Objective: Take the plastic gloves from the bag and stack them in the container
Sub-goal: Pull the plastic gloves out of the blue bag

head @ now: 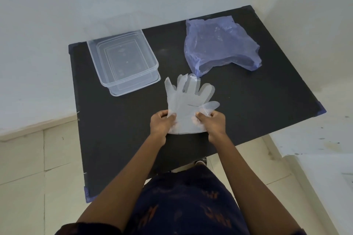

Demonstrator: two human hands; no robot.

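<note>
A clear plastic glove (188,104) lies spread flat on the black table (248,105), near the middle of it, with its fingers pointing away from the person and its cuff toward them. More than one layer seems to show at the fingertips, so it may be several gloves together; I cannot tell how many. The left hand (162,123) pinches the glove's cuff on its left edge, thumb on top. The right hand (212,122) grips the cuff on the right side, close under the glove's thumb. Both hands are closed on the plastic. The clear container (124,63) sits beyond the glove and to its left, open and with nothing visible in it, apart from the glove. The crumpled blue bag (219,44) lies beyond the glove and to its right, its near corner just beside the glove's fingertips.
</note>
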